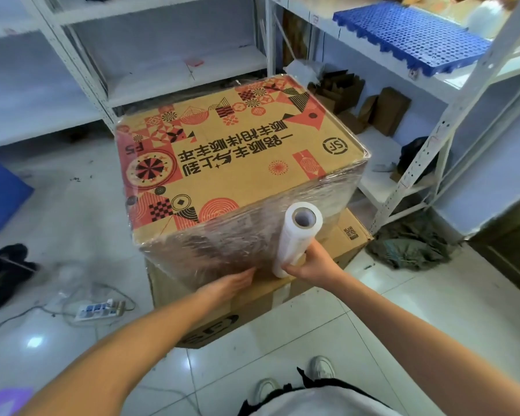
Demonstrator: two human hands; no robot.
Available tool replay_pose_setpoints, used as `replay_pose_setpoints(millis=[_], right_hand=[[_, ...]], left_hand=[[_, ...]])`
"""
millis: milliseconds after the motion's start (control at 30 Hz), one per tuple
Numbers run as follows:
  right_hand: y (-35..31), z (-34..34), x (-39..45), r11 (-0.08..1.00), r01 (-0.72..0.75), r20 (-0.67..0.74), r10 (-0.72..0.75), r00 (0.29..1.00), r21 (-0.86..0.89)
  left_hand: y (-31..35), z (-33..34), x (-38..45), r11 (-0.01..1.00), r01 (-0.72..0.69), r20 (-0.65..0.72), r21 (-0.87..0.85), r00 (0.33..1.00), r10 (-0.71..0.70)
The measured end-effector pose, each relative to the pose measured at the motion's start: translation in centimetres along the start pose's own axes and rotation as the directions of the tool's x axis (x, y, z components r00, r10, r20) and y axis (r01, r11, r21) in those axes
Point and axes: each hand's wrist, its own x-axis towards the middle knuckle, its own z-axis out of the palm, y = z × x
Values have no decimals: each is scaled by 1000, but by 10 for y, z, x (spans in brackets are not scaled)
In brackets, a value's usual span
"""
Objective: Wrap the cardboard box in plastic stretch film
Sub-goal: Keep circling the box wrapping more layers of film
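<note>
Just above the fingers of the left hand (233, 282) stands one big cardboard box (231, 163) with red and black patterns on top. Its sides are covered in shiny, wrinkly stretch film (222, 244). The left hand lies flat, fingers straight, pressing the film low on the near side of the box. Right beside those fingers, the right hand (311, 262) has its fingers curled round the bottom of one white film roll (296, 238), which stands almost upright against the box. The wrapped box sits on a second, plain box (288, 292), mostly hidden under it. On the floor left of the left hand lies one power strip (98, 309) with a cable. Two white shoes (294, 378) show at the bottom. Behind the box stand white shelves (174, 61), with one blue plastic grid (412, 34) on the right one. Small brown boxes there are hard to count.
</note>
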Motion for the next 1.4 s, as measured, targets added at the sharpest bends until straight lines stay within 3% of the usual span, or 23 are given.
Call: replay_pose_setpoints(millis=[100,200,300,433,567,700,767,967,1133,1300,1400], right_hand=[[0,-3,-1,999,-19,31,21,999,-44],[0,-8,-2,997,-67,43,69,997,-43],[-1,-11,-6,991,-131,-24,130,991,-17],[-1,-15,-7,978,-201,-139,191,972,-63],[-4,-11,-4,965,-239,-245,207,947,-109],[-8,-5,1,951,-254,-259,203,944,-178],[-9,-4,0,957,-253,-262,210,942,-141],[-6,-11,-7,974,-147,-106,130,986,-173],[-5,-11,-10,984,-112,-98,99,990,-137],[-1,-17,-19,996,-85,-45,85,995,-9],[3,-24,-18,989,-141,-30,139,990,-43]], left_hand=[[3,4,8,998,-51,-30,-47,998,50],[8,22,10,988,-19,-11,155,1000,21],[9,29,10,978,3,36,211,999,-11],[6,28,11,981,20,-11,193,1000,-19],[9,26,11,995,57,-58,78,997,-52],[2,20,14,951,-21,-126,-308,992,-19],[-13,12,16,914,-23,-117,-404,993,-26],[-20,24,24,930,127,-38,-344,988,-149],[-23,30,23,939,229,-63,-258,966,-252],[-25,28,19,941,248,-96,-231,956,-275],[-24,28,18,937,229,-78,-264,963,-258]])
